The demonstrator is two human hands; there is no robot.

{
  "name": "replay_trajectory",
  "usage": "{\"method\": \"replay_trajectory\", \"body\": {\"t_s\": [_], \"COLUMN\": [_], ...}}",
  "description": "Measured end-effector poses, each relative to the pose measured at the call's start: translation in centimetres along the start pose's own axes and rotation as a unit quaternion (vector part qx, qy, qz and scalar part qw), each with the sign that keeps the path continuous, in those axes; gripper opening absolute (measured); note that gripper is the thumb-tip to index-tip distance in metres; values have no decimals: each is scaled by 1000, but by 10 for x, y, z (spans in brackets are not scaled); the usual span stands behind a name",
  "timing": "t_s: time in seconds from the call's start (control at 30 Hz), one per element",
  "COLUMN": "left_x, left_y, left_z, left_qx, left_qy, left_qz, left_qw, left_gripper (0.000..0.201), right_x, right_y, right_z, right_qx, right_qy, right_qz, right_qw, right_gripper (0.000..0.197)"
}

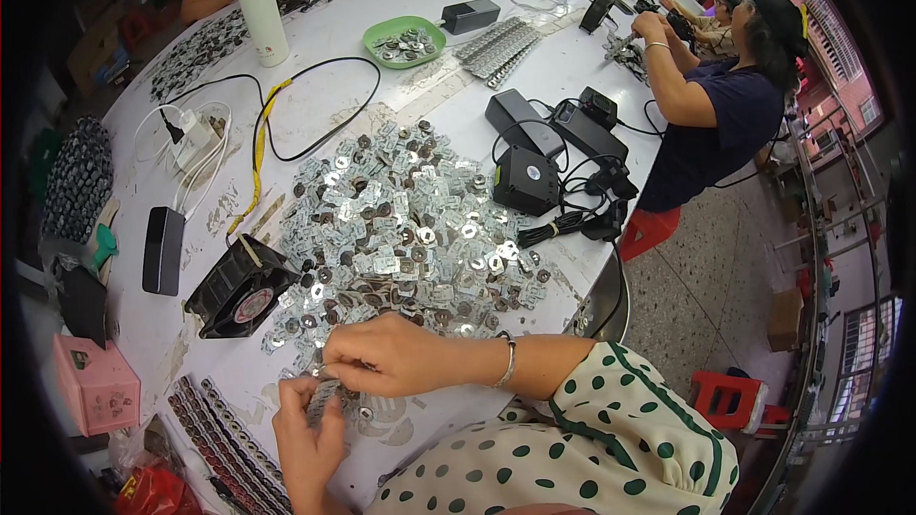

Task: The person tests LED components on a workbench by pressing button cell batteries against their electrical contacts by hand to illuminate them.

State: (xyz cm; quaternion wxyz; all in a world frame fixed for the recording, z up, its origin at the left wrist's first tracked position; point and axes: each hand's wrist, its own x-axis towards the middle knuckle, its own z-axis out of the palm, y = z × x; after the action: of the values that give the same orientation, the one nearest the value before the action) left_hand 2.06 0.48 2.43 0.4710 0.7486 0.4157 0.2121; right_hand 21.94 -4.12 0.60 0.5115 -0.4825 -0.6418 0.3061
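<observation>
My left hand (pixel 307 434) is closed round a short strip of small metal parts (pixel 322 402), held upright between thumb and fingers just above the white table. Over its top end, my right hand (pixel 389 355) is bent with the fingertips pinched together. Whatever lies between those fingertips is hidden. Directly beyond both hands spreads a large pile of small silvery metal pieces (pixel 401 238), some with dark round parts. At the lower left, several finished-looking rows of the same kind of part (pixel 229 443) lie side by side.
A black fan (pixel 240 288) stands left of the pile. Black power adapters with cables (pixel 558 148) lie to the right. Farther off are a green bowl of parts (pixel 404 42), a white roll (pixel 260 14) and metal strips (pixel 499 50). A co-worker (pixel 720 100) sits at the right.
</observation>
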Motion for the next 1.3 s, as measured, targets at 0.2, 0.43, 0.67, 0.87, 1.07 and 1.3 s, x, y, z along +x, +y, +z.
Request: {"method": "replay_trajectory", "body": {"t_s": [0.2, 0.43, 0.67, 0.87, 1.07, 1.3], "left_x": [-3, -4, -6, -6, -7, -15], "left_y": [-2, 0, -8, 0, -8, 3], "left_z": [-11, -21, -19, -18, -18, -30], "left_qx": [28, 56, 92, 69, 30, -12], "left_qy": [-46, -31, 5, -18, -40, -53], "left_qz": [35, 23, 106, 11, 25, -42], "left_qw": [998, 998, 990, 997, 998, 998], "left_gripper": [16, 12, 10, 11, 12, 11], "right_x": [-2, -2, 1, 0, -3, 2], "right_y": [6, 5, 2, 10, 7, 7], "right_z": [5, 3, -1, 1, 5, 5], "right_qx": [-19, -38, 12, -9, 7, 124], "right_qy": [-53, -92, -121, -118, -99, -177], "right_qz": [-55, -56, -52, -77, -53, 36], "right_qw": [997, 993, 991, 990, 994, 976], "right_gripper": [10, 12, 16, 19, 15, 12]}}
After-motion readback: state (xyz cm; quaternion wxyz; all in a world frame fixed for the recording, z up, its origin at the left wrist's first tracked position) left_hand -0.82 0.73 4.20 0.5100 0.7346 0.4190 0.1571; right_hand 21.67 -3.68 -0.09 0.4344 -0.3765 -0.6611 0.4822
